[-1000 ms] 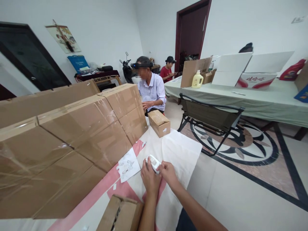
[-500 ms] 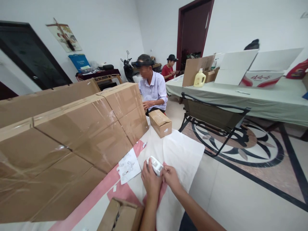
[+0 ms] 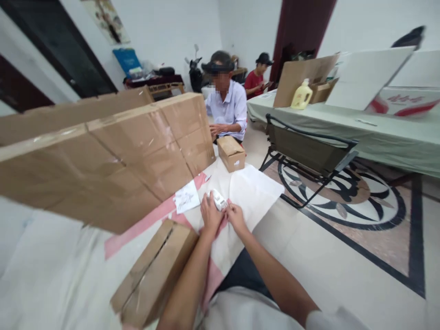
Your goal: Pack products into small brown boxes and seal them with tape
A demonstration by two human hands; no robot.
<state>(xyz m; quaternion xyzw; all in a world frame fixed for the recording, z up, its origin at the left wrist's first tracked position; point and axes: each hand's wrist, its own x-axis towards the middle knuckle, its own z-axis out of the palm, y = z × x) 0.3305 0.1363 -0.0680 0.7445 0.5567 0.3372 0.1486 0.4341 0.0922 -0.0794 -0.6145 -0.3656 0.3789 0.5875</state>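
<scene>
In the head view my left hand is closed around a small white rounded device, holding it just over the cloth. A grey patch shows at the device's near end; its exact kind is not clear. My right hand has its fingers pinched together at that end, and whatever lies between them is hidden. Left of the device a paper sheet with line drawings lies flat on the pink and white cloth. Beside my left forearm sits a closed cardboard box.
A tall cardboard partition borders the table on the left. Another small carton stands at the far end, near a seated person in a light shirt. To the right are a folding chair and a green-covered table with a yellow jug.
My view has tilted downward, bringing my lap and more of the near box into sight. Both hands keep their places at the white device.
</scene>
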